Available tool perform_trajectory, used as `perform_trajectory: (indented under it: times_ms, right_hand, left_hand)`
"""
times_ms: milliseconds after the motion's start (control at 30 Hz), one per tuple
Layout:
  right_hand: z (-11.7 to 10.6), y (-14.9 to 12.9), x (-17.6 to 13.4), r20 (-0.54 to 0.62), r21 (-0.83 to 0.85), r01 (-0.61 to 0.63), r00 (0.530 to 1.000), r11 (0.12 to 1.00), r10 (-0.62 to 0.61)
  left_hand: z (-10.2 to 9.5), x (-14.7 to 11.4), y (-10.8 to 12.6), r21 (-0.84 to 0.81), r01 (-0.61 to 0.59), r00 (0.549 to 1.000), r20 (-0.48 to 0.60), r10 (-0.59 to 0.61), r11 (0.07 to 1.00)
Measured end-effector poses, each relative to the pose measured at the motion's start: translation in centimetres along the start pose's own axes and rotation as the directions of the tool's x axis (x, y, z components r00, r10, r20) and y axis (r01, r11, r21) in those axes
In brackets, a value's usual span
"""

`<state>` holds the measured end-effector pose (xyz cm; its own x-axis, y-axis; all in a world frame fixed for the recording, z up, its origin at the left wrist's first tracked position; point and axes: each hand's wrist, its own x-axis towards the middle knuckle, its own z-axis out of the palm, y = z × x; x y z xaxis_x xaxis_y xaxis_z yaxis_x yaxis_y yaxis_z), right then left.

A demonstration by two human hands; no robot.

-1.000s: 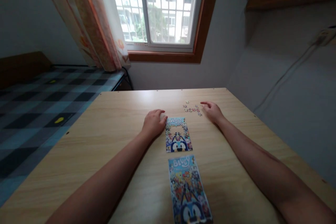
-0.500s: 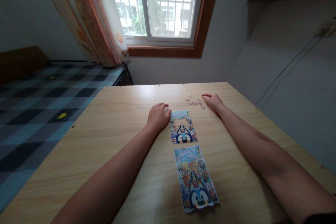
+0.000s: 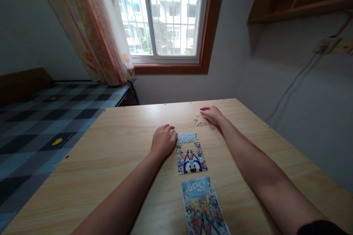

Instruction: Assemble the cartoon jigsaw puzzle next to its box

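Note:
A partly assembled jigsaw puzzle [image 3: 192, 165] lies flat on the table, with a gap in its upper part where bare wood shows. My left hand [image 3: 164, 140] rests at its upper left edge, fingers loosely spread and holding nothing I can see. Farther back, several loose puzzle pieces [image 3: 200, 124] are scattered in a small group. My right hand [image 3: 211, 114] is over the far side of this group, fingers stretched leftward close to one piece [image 3: 198, 115]. Nothing shows between these fingers. Nearest me lies a printed reference picture [image 3: 202, 205] with a matching design, cut off by the lower frame edge.
The pale wooden table [image 3: 110, 169] reaches toward a wall with a barred window [image 3: 173, 18]. A bed with a checked cover [image 3: 35, 125] stands on the left beside a curtain [image 3: 96, 36]. A shelf [image 3: 300, 7] and a socket with a cable [image 3: 327, 46] are at right.
My right hand has moved left, across the far side of the loose pieces. The left hand stays beside the puzzle. The view has tilted up, so everything sits lower.

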<state>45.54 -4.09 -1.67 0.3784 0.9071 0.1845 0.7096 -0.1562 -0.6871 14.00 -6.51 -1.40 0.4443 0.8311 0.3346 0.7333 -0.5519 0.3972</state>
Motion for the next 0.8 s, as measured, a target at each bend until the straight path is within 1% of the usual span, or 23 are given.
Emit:
perform_trajectory:
  times_ms: [133, 233, 500, 800]
  right_hand:
    - [-0.5, -1.0, 0.3, 0.128, -0.150, 0.119, 0.987, 0.982, -0.100]
    - [-0.7, -1.3, 0.4, 0.169, -0.238, 0.174, 0.976, 0.956, -0.136]
    - [-0.4, -1.4, 0.0, 0.205, -0.386, 0.269, 0.958, 0.882, -0.202]
    - [-0.4, -2.1, -0.5, 0.212, -0.458, 0.316, 0.947, 0.831, -0.243]
  left_hand:
    - [0.0, 0.1, -0.2, 0.028, -0.003, 1.000, -0.001, 0.003, 1.000]
    - [0.1, 0.1, -0.3, 0.040, -0.001, 1.000, -0.003, 0.001, 0.999]
    - [0.3, 0.1, -0.4, 0.037, 0.020, 1.000, -0.016, -0.020, 0.999]
    - [0.4, 0.0, -0.4, 0.037, 0.023, 1.000, -0.013, -0.022, 0.999]
